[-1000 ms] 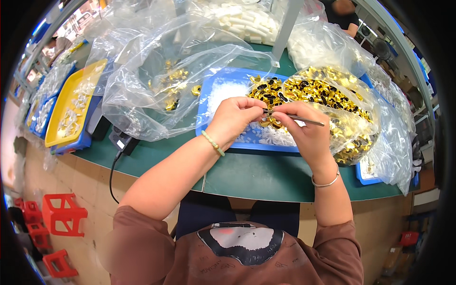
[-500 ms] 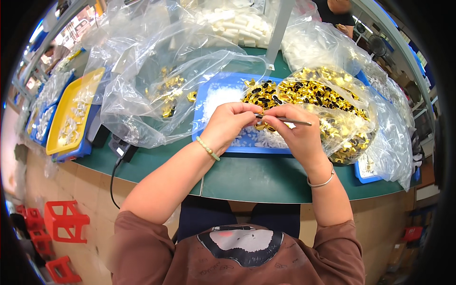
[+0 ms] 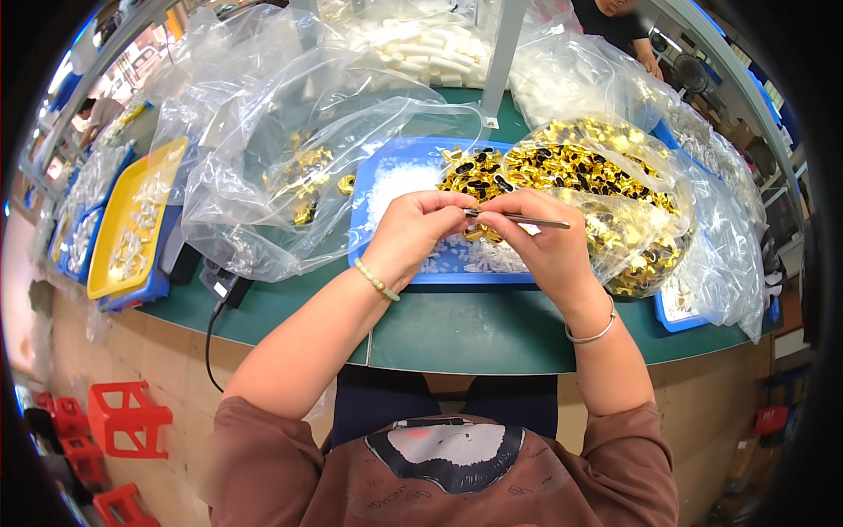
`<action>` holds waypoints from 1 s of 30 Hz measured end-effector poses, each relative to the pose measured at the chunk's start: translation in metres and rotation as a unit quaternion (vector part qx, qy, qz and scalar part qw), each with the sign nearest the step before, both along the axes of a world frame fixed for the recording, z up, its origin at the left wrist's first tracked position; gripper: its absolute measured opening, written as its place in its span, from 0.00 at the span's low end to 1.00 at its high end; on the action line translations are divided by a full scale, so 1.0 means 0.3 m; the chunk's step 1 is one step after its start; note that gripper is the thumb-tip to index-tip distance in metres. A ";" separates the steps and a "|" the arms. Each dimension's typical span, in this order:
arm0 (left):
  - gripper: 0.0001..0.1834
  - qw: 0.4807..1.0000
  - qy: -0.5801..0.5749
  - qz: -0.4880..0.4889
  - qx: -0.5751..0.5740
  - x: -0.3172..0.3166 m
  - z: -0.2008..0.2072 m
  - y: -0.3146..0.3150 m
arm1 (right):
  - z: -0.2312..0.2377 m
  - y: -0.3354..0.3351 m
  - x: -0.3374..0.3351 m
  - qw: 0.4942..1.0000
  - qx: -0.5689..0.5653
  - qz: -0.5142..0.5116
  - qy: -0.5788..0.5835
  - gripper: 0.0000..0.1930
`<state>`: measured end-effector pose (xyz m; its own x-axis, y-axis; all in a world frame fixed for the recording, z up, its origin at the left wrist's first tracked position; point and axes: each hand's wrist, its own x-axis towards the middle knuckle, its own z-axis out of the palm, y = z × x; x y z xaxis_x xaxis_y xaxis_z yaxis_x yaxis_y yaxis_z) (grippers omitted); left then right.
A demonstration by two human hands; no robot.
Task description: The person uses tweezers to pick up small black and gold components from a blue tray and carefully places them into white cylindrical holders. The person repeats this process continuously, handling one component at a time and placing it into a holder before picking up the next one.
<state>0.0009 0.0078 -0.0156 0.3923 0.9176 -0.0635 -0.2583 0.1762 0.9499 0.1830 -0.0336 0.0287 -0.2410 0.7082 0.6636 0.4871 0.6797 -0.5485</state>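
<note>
Over the blue tray (image 3: 361,230), both my hands meet with their fingertips close together. My right hand (image 3: 546,235) pinches slim metal tweezers (image 3: 543,221), the blunt end sticking out to the right past the knuckles. The fingers of my left hand (image 3: 413,230) are closed at the tweezers' tip on a small part that they mostly cover; only a dark bit shows. Tiny white plastic pieces (image 3: 399,186) lie heaped on the tray's left and along its front. Behind my fingers sits a pile of shiny gold parts with black faces (image 3: 474,173).
A clear bag of gold parts (image 3: 606,176) bulges right of the tray. Another clear bag (image 3: 255,211) sprawls at left. White tubes (image 3: 421,48) are heaped beyond, beside a metal post (image 3: 503,66). A yellow tray (image 3: 114,255) stands far left. Across the table is another person (image 3: 615,26).
The view has shifted slightly. My hands keep the same pinch at nearly the same spot over the tray. The person across has moved an arm lower.
</note>
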 end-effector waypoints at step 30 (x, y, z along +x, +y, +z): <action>0.12 0.999 -0.025 0.020 -0.015 0.009 0.003 -0.003 | -0.005 -0.022 -0.025 1.000 -0.004 -0.024 -0.007 0.06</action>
<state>0.0038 0.0068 -0.0148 0.3582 0.9309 -0.0722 -0.3134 0.1927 0.9299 0.1754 -0.0403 0.0273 -0.2161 0.7249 0.6541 0.5263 0.6507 -0.5473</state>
